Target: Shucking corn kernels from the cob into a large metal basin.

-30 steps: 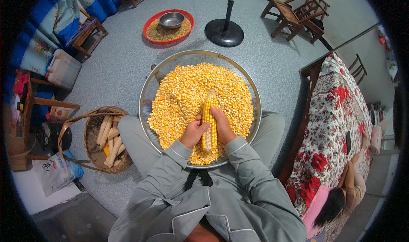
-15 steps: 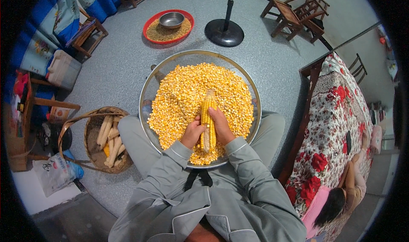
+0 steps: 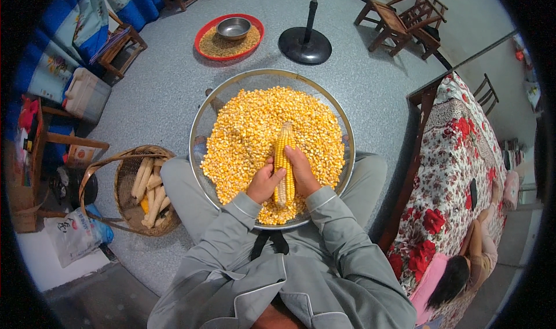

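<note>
Between my two hands I hold an ear of corn point(image 3: 284, 138), its length pointing away from me. Many yellow kernels still cover it, while bare pale cob shows near its lower left side. My left hand point(image 3: 266, 180) grips it from the left, thumb pressed on the rows. On the other side my right hand point(image 3: 301, 170) wraps around it with the thumb on top. Beneath the ear, loose corn kernels point(image 3: 249, 132) are heaped in a round wire-mesh sieve point(image 3: 200, 106) with a metal rim, which rests on my lap.
To my left stands a wicker basket point(image 3: 124, 184) holding stripped cobs point(image 3: 155, 204). Ahead are a red tray point(image 3: 204, 52) of grain with a metal bowl point(image 3: 233, 28), and a black stand base point(image 3: 305, 44). A person point(image 3: 478, 242) lies on the flowered bed point(image 3: 440, 172) at right.
My left thumb has shifted slightly up and right across the ear. The right hand and the ear have hardly moved.
</note>
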Tool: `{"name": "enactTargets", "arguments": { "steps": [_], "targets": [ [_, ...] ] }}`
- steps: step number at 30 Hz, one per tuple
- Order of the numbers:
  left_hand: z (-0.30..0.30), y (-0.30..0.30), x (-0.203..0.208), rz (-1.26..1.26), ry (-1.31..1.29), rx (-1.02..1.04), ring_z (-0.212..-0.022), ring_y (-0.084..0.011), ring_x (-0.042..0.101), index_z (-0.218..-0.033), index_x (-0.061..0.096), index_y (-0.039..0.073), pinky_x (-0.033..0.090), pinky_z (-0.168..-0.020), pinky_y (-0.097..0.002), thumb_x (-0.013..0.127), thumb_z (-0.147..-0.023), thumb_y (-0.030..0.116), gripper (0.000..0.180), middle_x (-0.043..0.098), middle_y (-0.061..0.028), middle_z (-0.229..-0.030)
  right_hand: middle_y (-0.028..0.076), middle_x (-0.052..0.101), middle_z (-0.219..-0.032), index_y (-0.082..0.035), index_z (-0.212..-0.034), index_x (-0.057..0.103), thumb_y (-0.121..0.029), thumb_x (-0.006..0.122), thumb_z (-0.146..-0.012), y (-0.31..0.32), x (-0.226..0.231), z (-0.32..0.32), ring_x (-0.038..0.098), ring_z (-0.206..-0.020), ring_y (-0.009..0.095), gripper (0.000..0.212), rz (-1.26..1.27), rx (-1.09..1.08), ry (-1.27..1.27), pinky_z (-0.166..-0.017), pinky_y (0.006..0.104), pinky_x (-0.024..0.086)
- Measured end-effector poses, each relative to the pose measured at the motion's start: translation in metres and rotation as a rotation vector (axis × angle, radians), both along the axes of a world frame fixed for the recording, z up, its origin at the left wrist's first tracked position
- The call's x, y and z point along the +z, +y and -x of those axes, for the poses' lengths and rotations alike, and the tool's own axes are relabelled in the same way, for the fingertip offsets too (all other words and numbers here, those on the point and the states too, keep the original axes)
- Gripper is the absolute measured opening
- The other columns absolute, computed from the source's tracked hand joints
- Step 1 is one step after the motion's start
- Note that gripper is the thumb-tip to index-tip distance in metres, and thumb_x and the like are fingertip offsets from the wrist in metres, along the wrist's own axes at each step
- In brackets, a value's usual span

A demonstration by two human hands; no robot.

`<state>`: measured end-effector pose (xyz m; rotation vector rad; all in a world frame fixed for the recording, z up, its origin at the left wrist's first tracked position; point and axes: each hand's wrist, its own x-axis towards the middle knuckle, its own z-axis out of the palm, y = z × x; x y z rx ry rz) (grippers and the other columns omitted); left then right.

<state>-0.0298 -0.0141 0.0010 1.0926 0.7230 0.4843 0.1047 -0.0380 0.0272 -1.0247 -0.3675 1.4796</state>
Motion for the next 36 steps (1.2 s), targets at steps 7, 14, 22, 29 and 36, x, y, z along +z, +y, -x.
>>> {"name": "enactTargets", "arguments": {
  "steps": [7,14,22,29,36],
  "targets": [
    [-0.001,0.0,-0.003,0.093,-0.127,0.041,-0.096,-0.0108,0.054,-0.121,0.05,-0.004,0.044,-0.085,-0.0249,0.052,-0.096,0.026,0.039,0.058,-0.005,-0.109,0.013,0.063,-0.091,-0.001,-0.105,0.054,-0.03,0.042,-0.097,0.001,0.001,-0.001,0.062,-0.079,0.019,0.032,-0.001,0.005,0.028,-0.072,0.0313,0.052],
    [0.0,0.002,0.005,0.07,0.001,0.115,-0.093,-0.0105,0.056,-0.115,0.055,-0.005,0.046,-0.081,-0.0246,0.059,-0.093,0.03,0.041,0.06,-0.0049,-0.106,0.013,0.061,-0.093,-0.003,-0.111,0.048,-0.03,0.043,-0.098,0.002,-0.006,0.006,0.062,-0.079,0.019,0.03,-0.052,-0.011,-0.066,-0.072,0.0313,0.053],
    [0.001,0.003,0.001,0.063,0.003,0.038,-0.092,-0.0116,0.057,-0.113,0.058,-0.005,0.047,-0.081,-0.0265,0.057,-0.094,0.021,0.032,0.061,-0.0056,-0.106,0.015,0.062,-0.092,0.0,-0.104,0.053,-0.032,0.043,-0.097,0.001,-0.006,-0.001,0.063,-0.08,0.021,0.033,0.012,0.034,0.03,-0.072,0.0329,0.053],
    [0.001,0.002,0.001,0.128,-0.083,0.102,-0.096,-0.0104,0.055,-0.115,0.055,-0.005,0.044,-0.084,-0.0239,0.049,-0.095,0.019,0.032,0.059,-0.005,-0.107,0.014,0.063,-0.092,-0.002,-0.106,0.051,-0.03,0.044,-0.097,0.001,-0.003,0.003,0.062,-0.08,0.02,0.03,-0.02,0.021,0.02,-0.072,0.0321,0.053],
    [-0.002,0.001,0.013,0.116,0.012,0.157,-0.091,-0.0093,0.056,-0.111,0.058,-0.005,0.046,-0.079,-0.0224,0.054,-0.096,0.026,0.035,0.061,-0.0042,-0.103,0.013,0.063,-0.094,-0.004,-0.109,0.05,-0.028,0.043,-0.098,0.002,-0.01,0.005,0.062,-0.079,0.02,0.027,-0.045,-0.025,-0.01,-0.072,0.0316,0.053]
  ]
}}
